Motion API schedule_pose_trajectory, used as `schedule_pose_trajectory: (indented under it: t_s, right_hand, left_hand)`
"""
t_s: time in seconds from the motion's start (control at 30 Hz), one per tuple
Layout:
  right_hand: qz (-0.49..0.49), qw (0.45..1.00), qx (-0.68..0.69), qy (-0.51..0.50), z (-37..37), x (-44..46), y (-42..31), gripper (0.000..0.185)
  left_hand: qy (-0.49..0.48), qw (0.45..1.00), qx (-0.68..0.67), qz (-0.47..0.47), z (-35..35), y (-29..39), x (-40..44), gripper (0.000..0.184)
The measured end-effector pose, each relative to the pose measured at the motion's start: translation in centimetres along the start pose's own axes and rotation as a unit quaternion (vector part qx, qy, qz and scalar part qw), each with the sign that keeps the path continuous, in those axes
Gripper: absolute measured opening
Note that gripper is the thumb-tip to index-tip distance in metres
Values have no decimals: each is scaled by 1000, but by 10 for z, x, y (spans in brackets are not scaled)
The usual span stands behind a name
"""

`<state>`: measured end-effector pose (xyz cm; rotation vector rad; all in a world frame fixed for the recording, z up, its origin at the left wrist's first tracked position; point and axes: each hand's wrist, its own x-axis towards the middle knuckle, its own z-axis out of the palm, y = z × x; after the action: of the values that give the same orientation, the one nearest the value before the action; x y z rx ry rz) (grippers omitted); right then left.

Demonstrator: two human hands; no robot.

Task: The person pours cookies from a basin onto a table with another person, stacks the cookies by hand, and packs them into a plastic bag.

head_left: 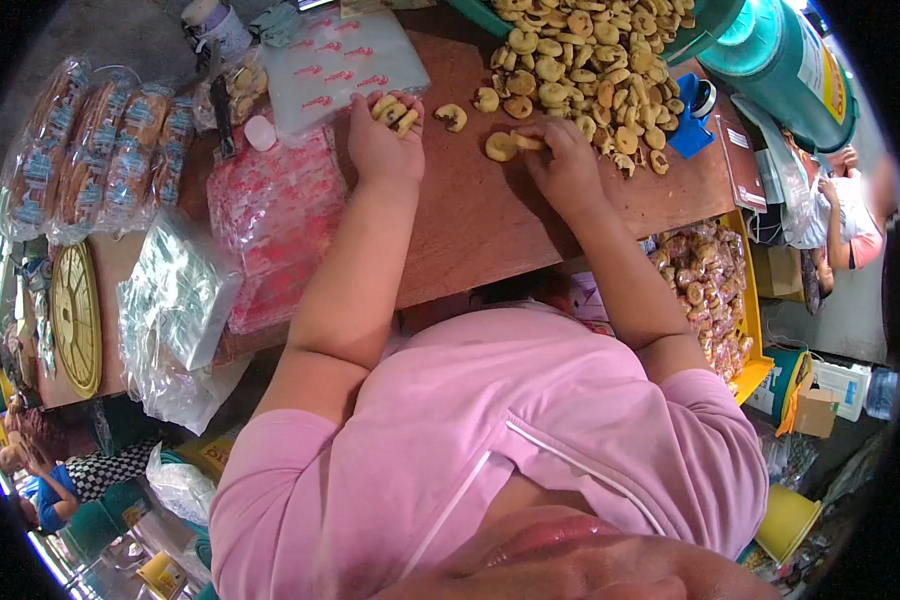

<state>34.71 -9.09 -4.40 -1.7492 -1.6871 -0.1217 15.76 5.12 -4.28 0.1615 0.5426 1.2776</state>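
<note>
My left hand (385,152) is turned palm up, its fingers curled round several small round cookies (394,113). Over the brown tabletop (460,235), my right hand (570,168) pinches a cookie (528,143) between thumb and fingers. Another cookie (500,147) lies on the wood right by those fingertips. Between the hands, nearer the pile, sit a loose curved cookie (451,117) and a smaller one (486,99). A big heap of golden cookies (580,75) spreads beyond my right hand.
Red-printed plastic bags (275,215) lie beside my left forearm, clear printed bags (345,70) beyond. Packed bread (100,150) stands far left. A blue scoop (692,125) borders the heap. A yellow crate (753,300) holds wrapped cookies at right. Other people appear at both edges.
</note>
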Motion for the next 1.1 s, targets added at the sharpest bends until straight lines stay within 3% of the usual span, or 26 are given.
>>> schedule_pose_trajectory:
  t_s: [0.07, 0.17, 0.23, 0.27, 0.37, 0.5, 0.57, 0.7, 0.77, 0.83, 0.9, 1.0, 1.1]
  right_hand:
    - [22, 1000, 20, -8, -3, 2, -2, 28]
    - [24, 980, 176, -88, -17, 9, -42, 28]
    - [-60, 980, 174, -78, -9, 7, -53, 30]
    - [-102, 977, 172, -73, -8, 6, -57, 30]
    - [-24, 984, 161, -69, -9, 6, -64, 31]
    - [-59, 993, 103, -24, -9, 3, -59, 30]
    - [-117, 988, 88, -44, -6, 1, -50, 28]
    - [-54, 995, 87, -15, -13, 9, -39, 30]
    - [17, 997, 64, -36, -20, 19, -38, 30]
    - [-62, 995, -3, -75, -4, 16, -17, 35]
    - [-95, 986, -2, -134, 8, 12, -2, 35]
    - [61, 994, 61, -74, 11, 9, 1, 32]
    - [181, 941, 285, -22, -18, 20, -29, 27]
  left_hand:
    - [-7, 1000, -5, -14, -3, -1, 1, 31]
    - [-42, 995, 39, -85, -9, -17, -2, 30]
    - [-65, 982, 108, -141, -9, -26, -18, 29]
    - [-128, 960, 166, -184, -11, -25, -26, 28]
    - [-88, 970, 123, -192, -5, -41, -41, 30]
    - [-141, 951, 121, -247, -8, -40, -39, 33]
    - [-119, 946, 169, -250, -8, -41, -41, 36]
    - [-140, 962, 117, -204, -11, -40, -24, 42]
    - [-72, 968, 123, -208, -10, -30, -15, 43]
    - [-41, 973, 118, -192, -5, -21, -14, 44]
    - [-82, 965, 135, -210, -8, -23, -12, 46]
    - [-127, 941, 204, -237, -10, -25, -15, 48]
    - [-162, 907, 314, -230, 4, -24, -35, 53]
